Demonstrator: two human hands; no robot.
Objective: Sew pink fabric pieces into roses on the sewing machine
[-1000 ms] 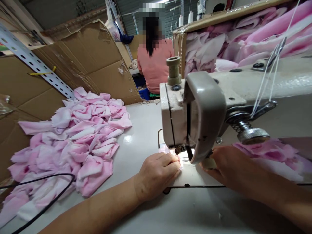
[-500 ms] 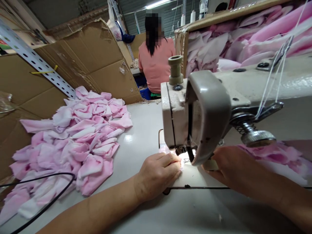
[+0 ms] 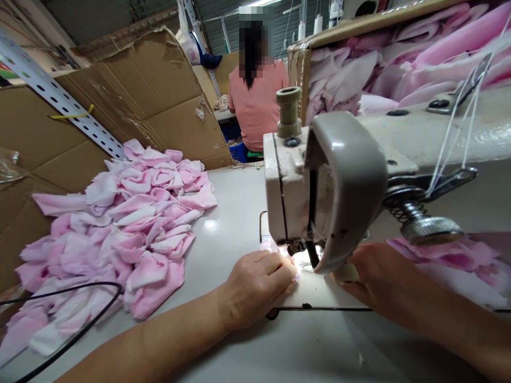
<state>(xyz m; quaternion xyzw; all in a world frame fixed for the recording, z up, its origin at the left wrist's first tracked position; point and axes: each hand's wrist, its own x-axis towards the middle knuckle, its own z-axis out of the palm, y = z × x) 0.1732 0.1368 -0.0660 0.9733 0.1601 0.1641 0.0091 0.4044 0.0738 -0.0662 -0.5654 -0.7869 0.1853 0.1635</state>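
My left hand (image 3: 255, 287) rests on the white table, fingers curled and pressed down on a small pink fabric piece (image 3: 272, 246) at the needle of the grey sewing machine (image 3: 335, 175). My right hand (image 3: 369, 279) lies just right of the needle; the machine's head hides its fingertips, so what they hold is hidden. The lit needle area sits between the two hands.
A heap of pink and white fabric pieces (image 3: 120, 229) covers the table's left side, with a black cable (image 3: 80, 303) curving before it. Cardboard sheets (image 3: 131, 101) stand behind. A person in a pink shirt (image 3: 257, 106) sits with their back turned. More pink fabric (image 3: 447, 252) lies right.
Both hands stay at the needle, almost unmoved. The view has drifted slightly, so the machine head looks a little larger.
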